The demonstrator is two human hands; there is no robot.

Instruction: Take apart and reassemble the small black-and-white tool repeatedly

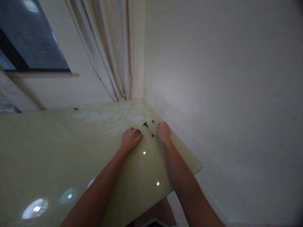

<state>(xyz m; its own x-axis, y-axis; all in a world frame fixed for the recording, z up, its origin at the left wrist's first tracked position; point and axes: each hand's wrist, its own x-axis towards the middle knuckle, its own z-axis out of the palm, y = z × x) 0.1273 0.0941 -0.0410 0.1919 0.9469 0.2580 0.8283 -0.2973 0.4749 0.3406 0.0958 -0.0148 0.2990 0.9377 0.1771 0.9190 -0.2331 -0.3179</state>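
Observation:
On the glossy pale green table (85, 151), a razor (149, 129) with a grey and black handle lies between my two hands, its black head pointing away from me. My right hand (164, 132) is closed round a toothbrush (155, 123); its dark head and part of a pale neck stick out past my fingers toward the upper left. My left hand (130, 138) rests on the table left of the razor. Its thumb and fingers curl round a small dark piece (139, 132), too small to name.
A small black object (76, 109) lies near the table's far edge. A white wall (224, 94) runs along the right side, close to the table edge. Beige curtains (106, 47) hang behind the table, with a window (35, 37) at upper left. Lamp reflections shine on the tabletop.

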